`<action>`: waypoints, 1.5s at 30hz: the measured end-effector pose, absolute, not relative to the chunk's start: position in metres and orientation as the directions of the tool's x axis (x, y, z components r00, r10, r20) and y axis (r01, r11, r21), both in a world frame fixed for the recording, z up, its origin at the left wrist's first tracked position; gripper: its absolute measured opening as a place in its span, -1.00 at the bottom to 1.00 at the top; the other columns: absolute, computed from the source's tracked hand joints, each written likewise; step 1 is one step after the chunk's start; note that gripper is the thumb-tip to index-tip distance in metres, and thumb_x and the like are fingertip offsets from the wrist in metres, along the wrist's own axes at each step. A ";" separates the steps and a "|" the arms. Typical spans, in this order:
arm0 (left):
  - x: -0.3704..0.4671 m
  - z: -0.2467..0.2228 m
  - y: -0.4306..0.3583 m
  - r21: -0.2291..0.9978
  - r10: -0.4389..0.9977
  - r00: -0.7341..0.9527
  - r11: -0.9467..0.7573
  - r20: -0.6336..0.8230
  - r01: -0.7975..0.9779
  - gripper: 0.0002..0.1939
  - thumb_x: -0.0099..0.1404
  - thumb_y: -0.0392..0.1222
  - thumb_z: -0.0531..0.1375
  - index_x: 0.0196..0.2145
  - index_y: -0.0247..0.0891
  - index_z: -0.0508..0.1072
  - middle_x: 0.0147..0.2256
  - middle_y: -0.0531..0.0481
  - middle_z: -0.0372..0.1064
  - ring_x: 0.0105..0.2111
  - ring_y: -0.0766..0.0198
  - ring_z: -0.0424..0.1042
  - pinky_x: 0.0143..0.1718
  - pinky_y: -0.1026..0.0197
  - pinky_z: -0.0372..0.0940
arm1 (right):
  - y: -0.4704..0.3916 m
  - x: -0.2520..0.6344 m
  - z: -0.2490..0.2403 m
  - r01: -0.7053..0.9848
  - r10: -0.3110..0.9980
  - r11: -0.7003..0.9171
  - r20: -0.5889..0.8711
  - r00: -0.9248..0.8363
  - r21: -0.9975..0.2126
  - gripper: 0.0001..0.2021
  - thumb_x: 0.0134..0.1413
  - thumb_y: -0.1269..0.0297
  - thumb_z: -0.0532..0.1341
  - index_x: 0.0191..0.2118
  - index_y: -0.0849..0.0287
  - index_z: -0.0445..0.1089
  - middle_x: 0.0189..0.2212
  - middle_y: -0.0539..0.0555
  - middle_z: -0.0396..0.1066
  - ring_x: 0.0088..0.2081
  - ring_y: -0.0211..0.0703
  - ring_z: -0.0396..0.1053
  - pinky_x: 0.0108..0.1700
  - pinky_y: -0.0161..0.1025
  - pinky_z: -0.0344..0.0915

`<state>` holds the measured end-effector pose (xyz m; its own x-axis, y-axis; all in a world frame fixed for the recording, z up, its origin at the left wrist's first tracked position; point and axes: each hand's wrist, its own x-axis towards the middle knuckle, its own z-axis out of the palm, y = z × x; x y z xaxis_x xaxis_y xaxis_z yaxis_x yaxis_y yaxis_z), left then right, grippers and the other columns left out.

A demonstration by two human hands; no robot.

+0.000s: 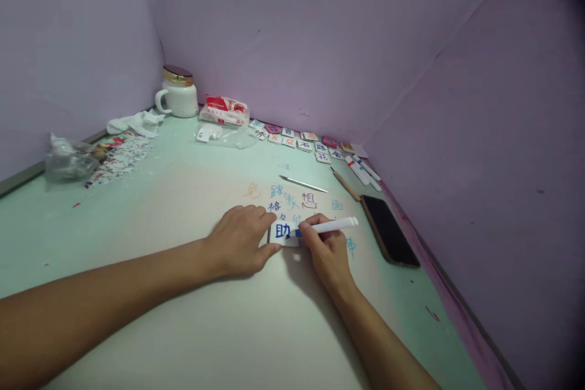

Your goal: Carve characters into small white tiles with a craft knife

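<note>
A small white tile (290, 242) with the blue character 助 on it lies in the middle of the table (219, 329). My left hand (242, 241) grips the tile's left side between thumb and fingers. In my right hand (329, 253) is a white marker with a blue end (336, 225), its tip at the right side of the character. Around the tile, coloured characters (309, 200) are written on the tabletop, partly hidden by my hands. Beyond them lie a slim metal tool (303, 183) and a wooden-handled carving tool (346, 185).
A phone (390, 230) lies at the right, near more markers (357, 170). Several character tiles (304, 145) line the back wall beside a red-and-white packet (225, 111) and a lidded mug (180, 97). Shredded scraps (123, 161) and a plastic bag (68, 161) sit at the left.
</note>
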<state>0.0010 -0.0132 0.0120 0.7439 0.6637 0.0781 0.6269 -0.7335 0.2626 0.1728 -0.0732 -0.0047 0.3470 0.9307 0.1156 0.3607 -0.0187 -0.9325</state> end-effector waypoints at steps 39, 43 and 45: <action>0.000 0.011 -0.012 0.245 0.667 0.740 -0.735 0.089 0.633 -0.64 0.24 -0.03 0.11 -0.07 -0.27 0.36 -0.26 -0.13 0.38 -0.22 0.01 0.38 -0.20 -0.02 0.28 | -0.069 0.172 -0.001 0.154 0.887 -0.044 0.032 0.461 -0.987 -0.84 -0.15 0.26 0.24 -0.61 0.17 0.30 -0.79 -0.15 0.16 -0.67 -0.34 0.06 -0.61 -0.35 -0.03; 0.001 0.011 -0.012 0.239 0.667 0.740 -0.735 0.087 0.634 -0.62 0.25 -0.04 0.10 -0.04 -0.28 0.35 -0.24 -0.13 0.38 -0.23 0.02 0.38 -0.20 -0.02 0.28 | -0.066 0.178 -0.002 -0.045 0.847 0.008 -0.017 0.531 -0.999 -0.82 -0.12 0.16 0.17 -0.56 0.11 0.21 -0.81 -0.20 0.03 -0.74 -0.35 -0.05 -0.71 -0.37 -0.09; 0.001 0.011 -0.012 0.237 0.666 0.741 -0.736 0.087 0.634 -0.62 0.25 -0.05 0.10 -0.04 -0.29 0.35 -0.24 -0.14 0.38 -0.23 0.02 0.37 -0.20 -0.01 0.28 | -0.064 0.181 -0.003 -0.118 0.830 0.037 -0.035 0.556 -0.992 -0.80 -0.12 0.14 0.17 -0.55 0.10 0.17 -0.80 -0.21 0.01 -0.75 -0.36 -0.07 -0.73 -0.38 -0.10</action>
<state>0.0006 -0.0120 0.0111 0.7410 0.6658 0.0868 0.6338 -0.7363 0.2371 0.1810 -0.0644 -0.0028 0.5561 0.8304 -0.0353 -0.1176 0.0365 -0.9924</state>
